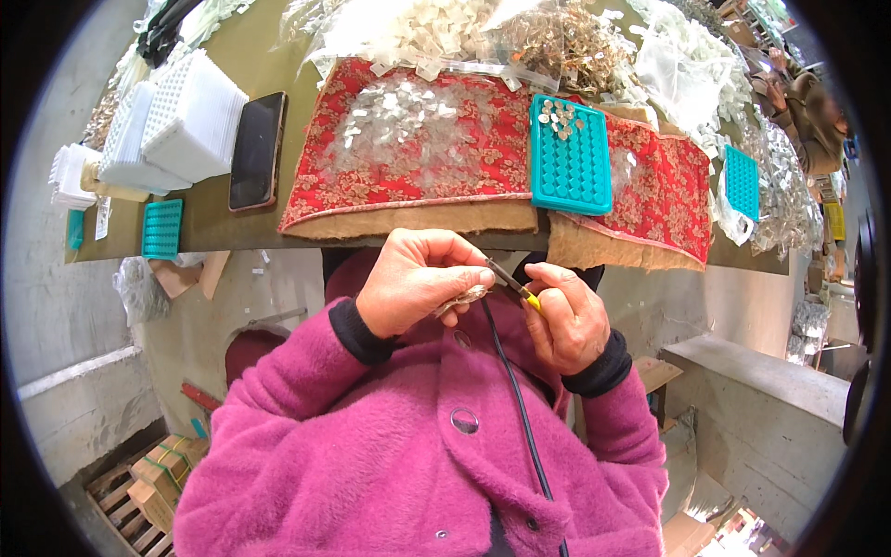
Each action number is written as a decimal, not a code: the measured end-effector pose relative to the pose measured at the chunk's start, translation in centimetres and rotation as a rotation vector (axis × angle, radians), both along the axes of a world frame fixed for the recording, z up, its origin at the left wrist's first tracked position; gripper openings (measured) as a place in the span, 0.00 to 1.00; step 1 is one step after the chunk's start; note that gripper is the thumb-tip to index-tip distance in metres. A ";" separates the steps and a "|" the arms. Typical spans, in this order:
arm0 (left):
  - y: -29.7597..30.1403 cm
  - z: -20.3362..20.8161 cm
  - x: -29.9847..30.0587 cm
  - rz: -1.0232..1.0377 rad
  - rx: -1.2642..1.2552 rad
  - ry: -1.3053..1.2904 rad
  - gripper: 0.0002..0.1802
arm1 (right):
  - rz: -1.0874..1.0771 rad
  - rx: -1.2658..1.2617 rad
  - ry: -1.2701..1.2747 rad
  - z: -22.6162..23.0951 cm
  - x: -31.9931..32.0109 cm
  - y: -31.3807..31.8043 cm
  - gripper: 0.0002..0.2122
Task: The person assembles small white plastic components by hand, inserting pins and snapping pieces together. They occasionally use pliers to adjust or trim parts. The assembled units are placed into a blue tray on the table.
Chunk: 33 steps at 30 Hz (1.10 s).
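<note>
My left hand (pixel 406 283) is closed in front of my chest, pinching between thumb and forefinger. Small shiny metal pieces (pixel 464 301) show beneath its thumb; their exact kind is too small to make out. My right hand (pixel 568 320) grips a small pair of pliers (pixel 509 278) with a yellow handle. The dark tip of the pliers meets the left fingertips. Beyond the hands, a teal tray with rows of round pockets (pixel 574 176) lies on a red floral cloth (pixel 501 176). Several small round pieces (pixel 561 118) rest at its far end.
Small clear pieces (pixel 399 111) are scattered over the cloth. A phone (pixel 257 153) and stacked white trays (pixel 190 116) stand at left. Smaller teal trays (pixel 162 229) lie near the table edge. Bags and heaps of metal parts (pixel 575 51) line the back; another person (pixel 807 121) is far right.
</note>
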<state>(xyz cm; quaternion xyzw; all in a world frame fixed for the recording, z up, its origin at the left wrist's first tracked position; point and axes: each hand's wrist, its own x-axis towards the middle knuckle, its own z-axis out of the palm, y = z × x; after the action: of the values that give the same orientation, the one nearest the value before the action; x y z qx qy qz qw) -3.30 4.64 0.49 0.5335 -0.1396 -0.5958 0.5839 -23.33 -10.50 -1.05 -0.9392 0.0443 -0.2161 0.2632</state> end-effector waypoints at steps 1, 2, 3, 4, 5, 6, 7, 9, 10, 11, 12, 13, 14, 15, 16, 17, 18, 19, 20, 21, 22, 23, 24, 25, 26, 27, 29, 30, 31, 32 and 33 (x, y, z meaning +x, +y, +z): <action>0.0 -0.1 0.0 -0.012 0.006 -0.008 0.08 | -0.005 -0.007 0.002 0.0 0.0 0.0 0.08; -0.1 -0.1 0.0 -0.016 0.006 -0.013 0.08 | 0.005 -0.021 -0.007 0.0 0.0 -0.1 0.08; -0.1 -0.2 0.0 -0.020 0.009 -0.016 0.08 | 0.007 -0.035 -0.010 0.0 0.0 -0.1 0.08; -0.2 -0.2 0.0 -0.023 0.007 -0.016 0.08 | 0.005 -0.046 -0.014 0.0 0.0 -0.2 0.08; -0.2 -0.3 0.0 -0.024 0.003 -0.015 0.07 | 0.015 -0.049 -0.020 0.0 0.0 -0.2 0.09; -0.2 -0.4 0.0 -0.025 -0.008 -0.010 0.07 | 0.021 -0.050 -0.027 0.0 0.0 -0.3 0.09; -0.3 -0.4 0.0 -0.027 -0.016 -0.004 0.07 | 0.021 -0.049 -0.022 0.0 -0.1 -0.3 0.09; -0.3 -0.5 -0.1 -0.039 -0.019 -0.004 0.07 | 0.024 -0.049 -0.013 -0.1 -0.3 -0.2 0.09; -0.4 -0.6 -0.1 -0.047 -0.005 -0.005 0.07 | 0.017 -0.042 0.007 -0.2 -0.4 -0.1 0.08; -0.3 -0.6 -0.2 -0.051 -0.010 -0.011 0.07 | 0.015 -0.008 0.000 -0.3 -0.5 0.0 0.09; -0.3 -0.6 -0.2 -0.057 -0.001 -0.018 0.07 | 0.007 0.031 0.005 -0.5 -0.6 0.3 0.09; -0.3 -0.7 -0.3 -0.064 0.016 -0.027 0.07 | -0.005 0.072 0.009 -0.7 -0.7 0.5 0.09; -0.3 -0.7 -0.3 -0.071 0.013 -0.026 0.07 | -0.003 0.092 0.011 -0.9 -0.9 0.7 0.09; -0.2 -0.7 -0.3 -0.077 0.017 -0.027 0.07 | -0.004 0.113 0.012 -1.1 -1.0 0.8 0.10; -0.2 -0.8 -0.3 -0.084 0.020 -0.029 0.07 | -0.006 0.133 0.013 -1.3 -1.1 1.0 0.10; -0.2 -0.8 -0.3 -0.090 0.021 -0.023 0.07 | -0.005 0.139 0.013 -1.5 -1.2 1.1 0.11; -0.1 -0.9 -0.3 -0.095 0.022 -0.018 0.07 | -0.003 0.146 0.013 -1.6 -1.3 1.2 0.11; -0.1 -0.9 -0.3 -0.100 0.022 -0.012 0.07 | -0.001 0.153 0.012 -1.8 -1.3 1.3 0.11; 0.0 -1.0 -0.3 -0.102 0.020 -0.004 0.07 | -0.002 0.156 0.006 -2.0 -1.3 1.4 0.11; 0.0 -1.0 -0.3 -0.103 0.017 0.003 0.07 | -0.003 0.160 -0.001 -2.1 -1.3 1.5 0.11; 0.0 -1.1 -0.4 -0.103 0.034 0.004 0.07 | -0.007 0.163 0.000 -2.2 -1.3 1.5 0.11; 0.1 -1.1 -0.5 -0.100 0.023 -0.006 0.07 | -0.002 0.187 -0.006 -2.3 -1.4 1.6 0.12; 0.1 -1.2 -0.5 -0.094 0.031 -0.022 0.07 | 0.000 0.210 -0.003 -2.3 -1.4 1.7 0.13; 0.1 -1.3 -0.6 -0.092 0.027 -0.030 0.07 | -0.011 0.255 0.003 -2.3 -1.4 1.8 0.14; 0.2 -1.3 -0.7 -0.092 0.022 -0.033 0.07 | -0.028 0.289 0.003 -2.3 -1.4 2.0 0.16; 0.2 -1.4 -0.7 -0.095 0.006 -0.028 0.07 | -0.059 0.345 0.007 -2.2 -1.5 2.4 0.18; 0.3 -1.4 -0.8 -0.101 -0.008 -0.021 0.06 | -0.117 0.434 0.061 -1.9 -1.7 2.6 0.22; 0.3 -1.5 -0.8 -0.104 -0.005 -0.019 0.06 | -0.145 0.466 0.111 -1.7 -1.9 2.6 0.25; 0.4 -1.5 -0.8 -0.108 -0.003 -0.018 0.06 | -0.174 0.499 0.160 -1.4 -2.1 2.6 0.27; 0.4 -1.6 -1.0 -0.109 -0.011 -0.020 0.06 | -0.134 0.380 0.091 -1.5 -1.8 2.4 0.28; 0.3 -1.6 -1.1 -0.110 -0.018 -0.022 0.06 | -0.098 0.349 0.090 -1.5 -1.8 2.3 0.26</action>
<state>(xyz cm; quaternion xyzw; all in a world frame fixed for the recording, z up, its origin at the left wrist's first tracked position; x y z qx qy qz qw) -4.36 4.97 -1.14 0.5264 -0.1804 -0.6197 0.5535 -25.15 -8.20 -2.53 -0.8846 0.1386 -0.1756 0.4091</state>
